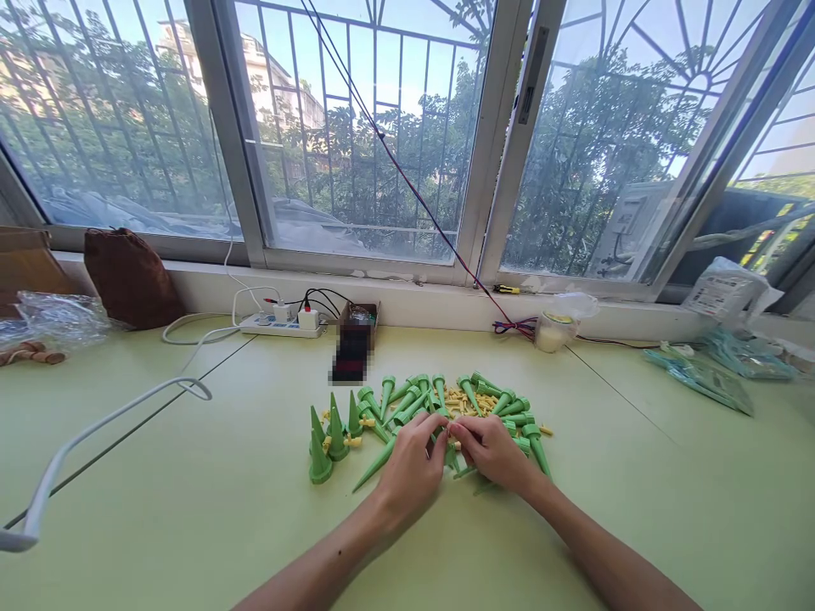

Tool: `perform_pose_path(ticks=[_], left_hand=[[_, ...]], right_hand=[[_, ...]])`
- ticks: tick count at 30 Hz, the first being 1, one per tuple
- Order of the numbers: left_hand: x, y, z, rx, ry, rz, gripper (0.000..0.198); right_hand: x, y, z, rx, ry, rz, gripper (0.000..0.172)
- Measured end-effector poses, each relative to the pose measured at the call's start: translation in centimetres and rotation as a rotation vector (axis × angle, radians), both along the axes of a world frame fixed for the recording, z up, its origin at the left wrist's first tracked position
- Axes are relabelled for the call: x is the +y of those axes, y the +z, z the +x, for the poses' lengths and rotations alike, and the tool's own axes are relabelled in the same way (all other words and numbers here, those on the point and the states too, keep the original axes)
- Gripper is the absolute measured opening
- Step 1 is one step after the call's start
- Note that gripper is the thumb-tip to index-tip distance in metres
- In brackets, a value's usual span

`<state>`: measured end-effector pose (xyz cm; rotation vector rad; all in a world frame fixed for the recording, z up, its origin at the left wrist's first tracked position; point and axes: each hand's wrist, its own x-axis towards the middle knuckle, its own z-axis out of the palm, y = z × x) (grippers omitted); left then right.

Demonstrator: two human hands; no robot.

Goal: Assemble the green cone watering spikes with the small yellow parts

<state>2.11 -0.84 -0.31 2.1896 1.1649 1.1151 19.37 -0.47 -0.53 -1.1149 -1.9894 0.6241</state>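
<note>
A heap of green plastic cone spikes [407, 399] lies on the pale green table [191, 509], mixed with small yellow parts [462, 400]. Three or so spikes with yellow pieces stand upright [331, 441] at the heap's left. My left hand [413, 462] and my right hand [493, 450] meet at the near edge of the heap, fingers curled and pinched together around one green spike [450, 454] whose tip points toward me. A long spike [375, 465] lies just left of my left hand.
A white power strip [280, 324] with plugs and a dark box [354, 339] sit by the window sill. A brown pouch [131, 276] and plastic bags [57, 318] lie at left. A white cable [95, 424] loops across the table. Bagged packets [700, 378] and a small jar [553, 329] are at right.
</note>
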Motion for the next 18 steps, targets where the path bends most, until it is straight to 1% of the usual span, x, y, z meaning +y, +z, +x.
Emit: perform_pose_path(ticks=[5,10,12,16,18], left_hand=[[0.20,-0.04,-0.04,-0.019,0.021,0.016,0.018],[0.22,-0.12,-0.03,-0.019,0.019,0.018,0.018],[0.24,-0.19,-0.05,-0.025,0.018,0.015,0.018],[0.42,-0.35,-0.13,-0.041,0.023,0.005,0.017],[0.55,-0.44,-0.17,-0.048,0.023,0.011,0.017]], right_hand=[[-0.08,0.05,0.00,0.027,0.030,0.015,0.032],[-0.03,-0.30,0.10,0.054,0.016,-0.066,0.041],[-0.04,-0.37,0.10,0.064,0.011,-0.080,0.041],[-0.24,-0.20,0.03,0.114,0.040,-0.076,0.027],[-0.34,-0.07,0.00,0.139,0.069,-0.084,0.024]])
